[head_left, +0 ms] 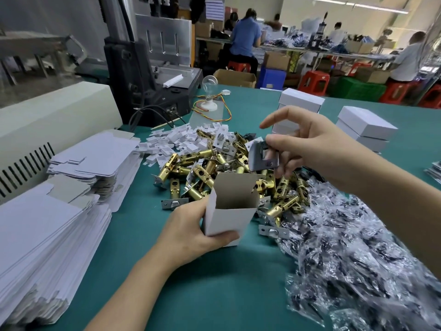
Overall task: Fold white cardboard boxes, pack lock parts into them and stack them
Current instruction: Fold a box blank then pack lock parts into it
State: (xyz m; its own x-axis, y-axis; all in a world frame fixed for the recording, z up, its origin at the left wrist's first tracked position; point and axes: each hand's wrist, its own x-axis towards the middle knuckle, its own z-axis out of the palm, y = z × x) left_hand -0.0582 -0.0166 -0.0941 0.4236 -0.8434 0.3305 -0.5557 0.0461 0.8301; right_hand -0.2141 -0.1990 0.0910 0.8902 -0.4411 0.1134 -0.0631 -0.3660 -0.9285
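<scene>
My left hand (188, 237) grips the folded white box (229, 218), mouth up, low over the green table (214, 295). My right hand (317, 149) pinches a grey metal plate (262, 157) above the box mouth, over the brass latch pile (205, 168).

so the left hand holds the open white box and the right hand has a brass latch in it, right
Not quite. In the head view the right hand pinches a flat grey metal plate, not a brass latch; the brass latches lie piled on the table. The left hand does hold the open white box.
</scene>
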